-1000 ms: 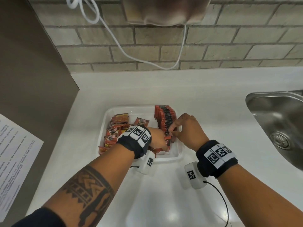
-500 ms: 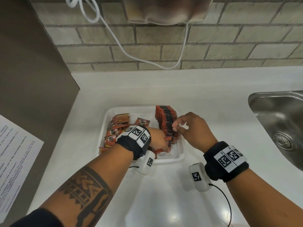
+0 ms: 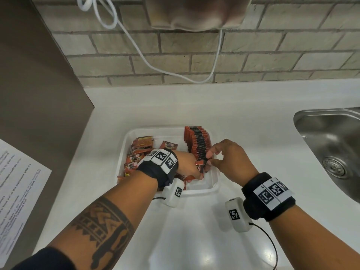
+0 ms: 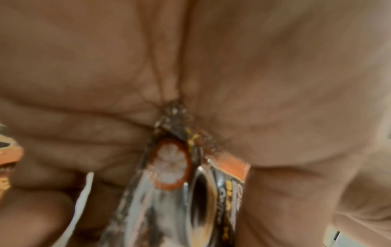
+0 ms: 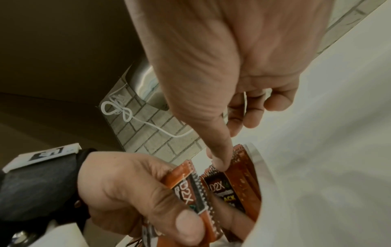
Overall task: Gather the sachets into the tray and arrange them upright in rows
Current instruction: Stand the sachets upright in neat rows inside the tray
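A white tray sits on the counter. Along its right side stands a row of upright red-and-black sachets, and loose sachets lie flat in its left half. My left hand is inside the tray and grips a small bundle of sachets; the right wrist view shows that bundle between thumb and fingers, and the left wrist view shows it against the palm. My right hand is at the row's near end. One fingertip presses on the top edges of the row, the other fingers loosely curled.
A steel sink is set into the counter at the right. A printed sheet lies at the left below a brown panel. A white cable hangs on the brick wall behind, under a metal wall unit.
My right hand's fingers left the bundle in my left hand and moved a little away to the near end of the upright row. My left hand stayed put with its sachets.
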{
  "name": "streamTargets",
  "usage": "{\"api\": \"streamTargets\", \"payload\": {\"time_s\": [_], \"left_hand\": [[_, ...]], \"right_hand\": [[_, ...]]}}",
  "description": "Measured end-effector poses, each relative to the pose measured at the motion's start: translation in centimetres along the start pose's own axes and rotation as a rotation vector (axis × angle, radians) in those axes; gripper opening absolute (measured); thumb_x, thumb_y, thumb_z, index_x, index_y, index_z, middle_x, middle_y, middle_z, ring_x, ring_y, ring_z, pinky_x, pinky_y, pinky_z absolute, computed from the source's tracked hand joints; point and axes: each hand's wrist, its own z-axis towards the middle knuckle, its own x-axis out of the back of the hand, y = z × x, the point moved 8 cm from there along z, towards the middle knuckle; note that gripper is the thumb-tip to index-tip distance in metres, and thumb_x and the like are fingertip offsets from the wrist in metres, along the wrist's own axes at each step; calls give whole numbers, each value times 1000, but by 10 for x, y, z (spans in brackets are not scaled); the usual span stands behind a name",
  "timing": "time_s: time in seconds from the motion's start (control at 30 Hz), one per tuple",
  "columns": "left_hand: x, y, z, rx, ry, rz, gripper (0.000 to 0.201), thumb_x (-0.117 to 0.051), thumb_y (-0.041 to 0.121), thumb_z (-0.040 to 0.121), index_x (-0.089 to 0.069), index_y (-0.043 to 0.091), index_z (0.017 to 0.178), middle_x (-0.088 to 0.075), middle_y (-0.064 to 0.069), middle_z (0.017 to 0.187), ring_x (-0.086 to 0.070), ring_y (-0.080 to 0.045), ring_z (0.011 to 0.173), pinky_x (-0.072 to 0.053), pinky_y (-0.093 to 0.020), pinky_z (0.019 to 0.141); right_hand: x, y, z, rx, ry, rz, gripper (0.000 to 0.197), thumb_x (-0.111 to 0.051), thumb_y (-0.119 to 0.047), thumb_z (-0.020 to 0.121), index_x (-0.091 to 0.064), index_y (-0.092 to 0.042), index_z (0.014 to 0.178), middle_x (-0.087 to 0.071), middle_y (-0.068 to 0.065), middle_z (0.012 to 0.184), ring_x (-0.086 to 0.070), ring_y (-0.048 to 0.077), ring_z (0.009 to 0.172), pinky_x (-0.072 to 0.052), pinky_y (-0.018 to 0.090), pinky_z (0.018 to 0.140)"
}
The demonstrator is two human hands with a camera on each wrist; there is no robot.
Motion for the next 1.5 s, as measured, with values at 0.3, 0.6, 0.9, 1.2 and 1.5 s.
{"api": "streamTargets", "payload": {"time_s": [0.3, 0.6, 0.9, 1.2, 1.5], "left_hand": [[-1, 3, -5, 1, -5, 19, 39, -63, 44, 93, -72, 11, 110, -71, -3, 93, -62, -18, 82, -52, -33, 85], [7, -1, -24, -64, -32, -71, 24, -67, 33, 93, -76, 21, 111, -72, 6, 92, -65, -15, 84, -52, -29, 87], [40, 1, -47, -324, 265, -516, 33, -82, 30, 84, -73, 14, 112, -77, -5, 102, -72, -25, 100, -55, -41, 99], [52, -3, -62, -361, 509, -621, 27, -90, 26, 73, -75, 20, 95, -77, -1, 93, -73, -18, 90, -58, -37, 90], [51, -31, -73, -17, 470, -84, 37, -69, 57, 87, -71, 20, 94, -68, 6, 79, -62, -8, 70, -38, -21, 55]], "right_hand": [[-4, 0, 3, 11, 5, -20, 14, -77, -11, 83, -74, -24, 84, -58, -5, 94, -50, 9, 86, -32, 6, 70], [15, -19, -11, 70, 53, 94, 7, -76, -25, 87, -72, -29, 85, -63, -12, 90, -53, 1, 84, -35, 10, 70], [30, -33, -9, 91, 68, 399, 6, -77, -16, 88, -74, -21, 89, -73, -7, 81, -65, 3, 75, -48, 10, 70], [40, -36, -5, 63, 89, 399, 5, -77, -24, 88, -72, -25, 88, -72, -7, 78, -61, -3, 67, -43, 7, 62], [37, -32, -11, 57, 121, 185, 12, -78, -24, 86, -75, -30, 76, -71, -16, 76, -60, -7, 78, -40, 4, 66]]}}
